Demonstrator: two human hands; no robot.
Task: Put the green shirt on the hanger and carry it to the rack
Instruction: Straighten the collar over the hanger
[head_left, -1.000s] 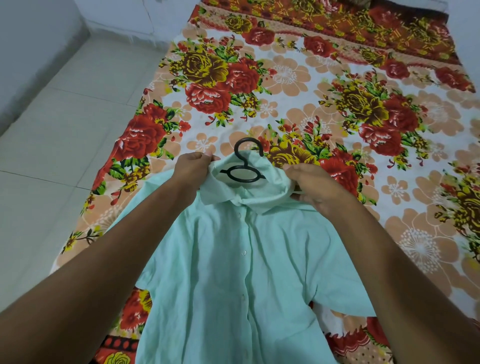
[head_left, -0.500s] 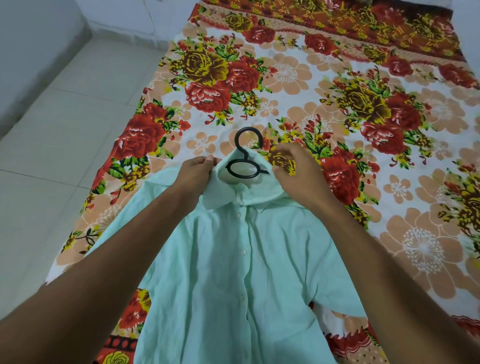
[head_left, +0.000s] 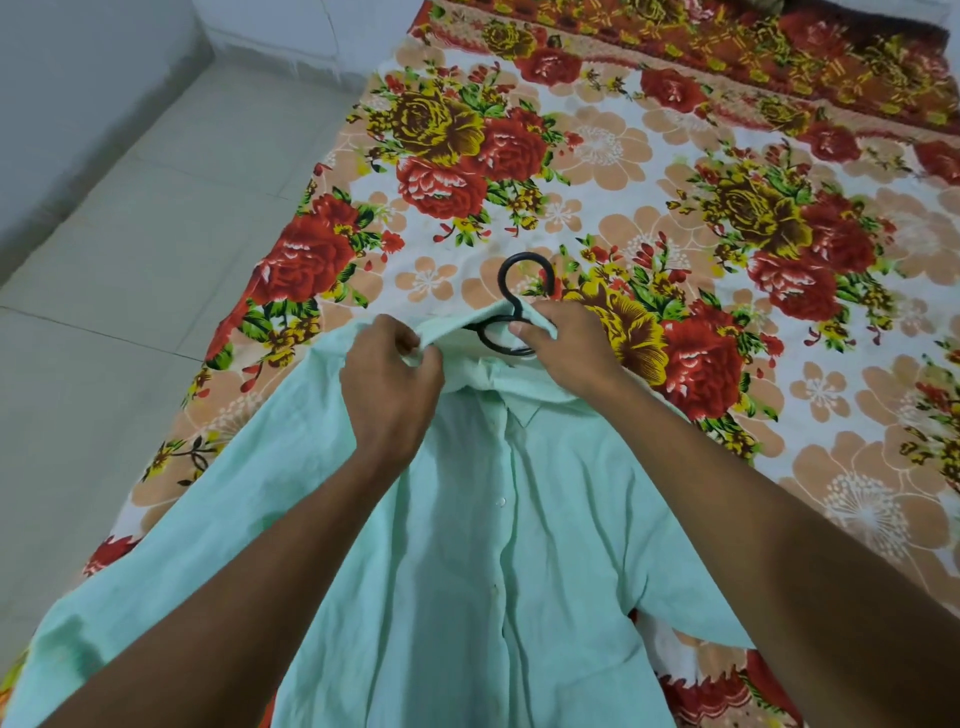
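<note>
Your green shirt (head_left: 498, 545) lies front-up on the floral bedsheet (head_left: 701, 218), long axis running from you toward the far end of the bed, collar at the far end, hem out of frame at the bottom. Button placket runs straight down the middle. Left sleeve fans out toward the bed's left edge.

Black hanger (head_left: 511, 306) sits inside the collar: hook pokes out past the neckline, pointing away from you, its opening facing left. Loop below the hook is half covered by fabric and your fingers. Hanger shoulders hidden under the shirt.

Sheet covers the bed, red and yellow roses on white, darker red band at the far end. Pale tiled floor (head_left: 119, 249) to the left, white wall (head_left: 78, 78) beyond.

Your left hand (head_left: 392, 384) is curled, pinching collar fabric at the left of the neck. Your right hand (head_left: 563, 345) grips the collar's right side, thumb on the hanger loop. Both forearms reach in over the shirt body.
</note>
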